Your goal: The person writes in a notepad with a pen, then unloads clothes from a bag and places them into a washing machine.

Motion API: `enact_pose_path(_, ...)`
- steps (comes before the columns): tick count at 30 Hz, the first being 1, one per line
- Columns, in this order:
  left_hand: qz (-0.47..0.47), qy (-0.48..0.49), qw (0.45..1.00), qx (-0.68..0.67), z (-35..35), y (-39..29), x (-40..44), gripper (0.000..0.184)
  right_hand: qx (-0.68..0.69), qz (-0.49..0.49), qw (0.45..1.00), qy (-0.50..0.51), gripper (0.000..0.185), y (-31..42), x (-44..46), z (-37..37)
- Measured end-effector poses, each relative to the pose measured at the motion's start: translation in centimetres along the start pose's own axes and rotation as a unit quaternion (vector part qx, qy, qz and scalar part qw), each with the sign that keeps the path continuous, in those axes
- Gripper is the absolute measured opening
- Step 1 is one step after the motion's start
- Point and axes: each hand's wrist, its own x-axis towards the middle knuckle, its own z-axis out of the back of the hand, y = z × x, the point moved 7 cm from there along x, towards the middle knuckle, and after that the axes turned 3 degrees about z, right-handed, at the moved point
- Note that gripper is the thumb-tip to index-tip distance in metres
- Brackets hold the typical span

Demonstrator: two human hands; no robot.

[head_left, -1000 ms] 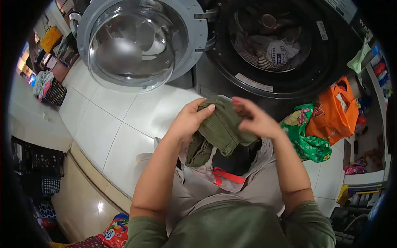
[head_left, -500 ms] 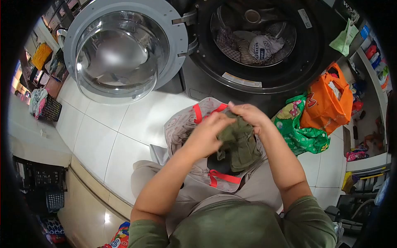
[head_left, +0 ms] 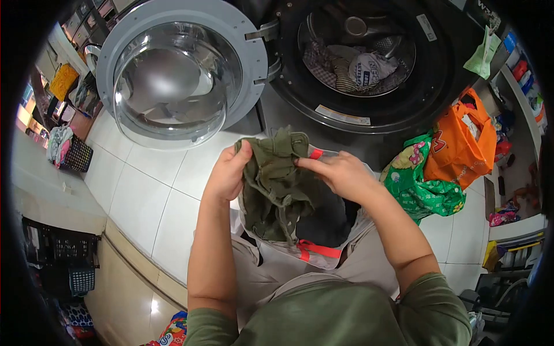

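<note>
Olive-green pants (head_left: pixel 274 173), bunched up with the waistband uppermost, hang over the mouth of a laundry bag (head_left: pixel 323 260) with red handles. My left hand (head_left: pixel 227 173) grips their left edge, thumb on top. At the waistband's right side, my right hand (head_left: pixel 346 176) is closed, its index finger reaching onto the cloth; its other fingertips are partly hidden. Dark grey cloth (head_left: pixel 326 222) shows inside the bag, which stands between my legs. Beyond it, the front-loading washing machine (head_left: pixel 346 122) is open, with a white printed garment (head_left: pixel 369 69) and patterned clothes in its drum.
The machine's round glass door (head_left: pixel 170 86) is swung out to the left. On the right stand an orange bag (head_left: pixel 461 147) and a green printed bag (head_left: pixel 424 184). A basket of clothes (head_left: pixel 75 154) stands at the far left on the white tiles (head_left: pixel 141 179).
The olive pants have moved left and up, and spread out with the waistband showing. My left hand has shifted left to their edge; my right hand has come slightly down.
</note>
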Motion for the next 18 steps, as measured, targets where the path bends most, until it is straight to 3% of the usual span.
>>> enact_pose_path(1,0.002,0.01,1.0,0.011,0.3,0.1,0.1,0.046,-0.089,0.051,0.992,-0.069,0.029,0.6,-0.1,0.8)
enact_pose_path(3,0.023,0.022,0.999,0.032,0.2,1.0,0.1,0.042,-0.054,0.138,0.98,-0.132,0.027,3.1,-0.2,1.7)
enact_pose_path(5,-0.011,0.006,0.981,0.194,-1.1,1.6,0.3,0.035,-0.056,0.253,0.947,-0.188,0.021,6.4,0.3,1.3)
enact_pose_path(6,-0.026,-0.001,0.961,0.274,-2.0,2.0,0.5,0.032,-0.065,0.226,0.958,-0.163,0.019,6.6,0.6,-0.5)
enact_pose_path(8,-0.169,0.084,0.882,0.432,-8.0,0.3,-0.8,0.024,0.028,0.087,0.989,-0.113,0.021,3.8,2.2,-4.6)
enact_pose_path(9,-0.203,0.074,0.831,0.512,-8.9,0.4,-0.8,0.023,0.012,0.1,0.98,-0.174,0.026,4.7,2.3,-2.7)
enact_pose_path(12,-0.144,0.072,0.906,0.392,-8.5,0.2,-0.3,0.023,0.041,0.025,0.997,-0.066,0.024,4.2,2.7,-4.7)
enact_pose_path(13,-0.128,0.051,0.922,0.362,-7.7,0.2,-0.1,0.026,0.022,0.077,0.988,-0.131,0.017,4.5,2.6,-3.8)
enact_pose_path(14,-0.169,0.003,0.915,0.365,-6.8,-0.4,0.2,0.028,0.007,0.127,0.991,-0.032,0.01,3.6,2.6,-5.6)
enact_pose_path(16,-0.247,-0.088,0.894,0.364,-6.0,-1.9,0.2,0.032,0.007,0.171,0.976,-0.135,0.007,3.2,2.1,-2.2)
enact_pose_path(17,-0.234,-0.149,0.878,0.389,-5.4,-2.8,-0.6,0.042,-0.007,0.085,0.993,-0.082,0.008,2.0,1.9,-1.1)
enact_pose_path(18,-0.288,-0.114,0.844,0.438,-6.5,-4.1,-1.7,0.047,0.023,0.043,0.987,-0.15,0.012,0.7,1.5,0.9)
